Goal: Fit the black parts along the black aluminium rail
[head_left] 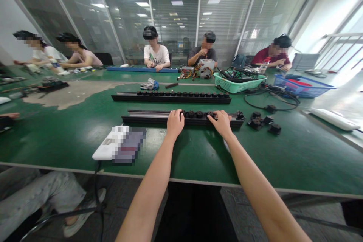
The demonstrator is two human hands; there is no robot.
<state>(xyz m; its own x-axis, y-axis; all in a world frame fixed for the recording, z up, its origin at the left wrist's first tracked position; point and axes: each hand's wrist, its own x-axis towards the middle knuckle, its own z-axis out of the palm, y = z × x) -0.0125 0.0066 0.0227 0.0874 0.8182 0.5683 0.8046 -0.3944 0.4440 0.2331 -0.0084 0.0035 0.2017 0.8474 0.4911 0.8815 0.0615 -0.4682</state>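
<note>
A long black rail (147,119) lies across the green table in front of me, with several round black modules (199,114) seated in its channel. At the left end of this row, my left hand (175,123) has its fingers closed over the rail; what they press on is hidden. My right hand (222,121) pinches a black module (210,114) farther right along the channel. Behind it lies a second black rail (170,98), filled with similar modules over most of its length. Several loose black modules (255,121) rest beyond the front rail's right end.
A green basket (239,86) of cables and a blue basket (309,90) stand at the back right. A white device (109,145) lies near the front left edge of the table (70,136). Several people sit along the far side.
</note>
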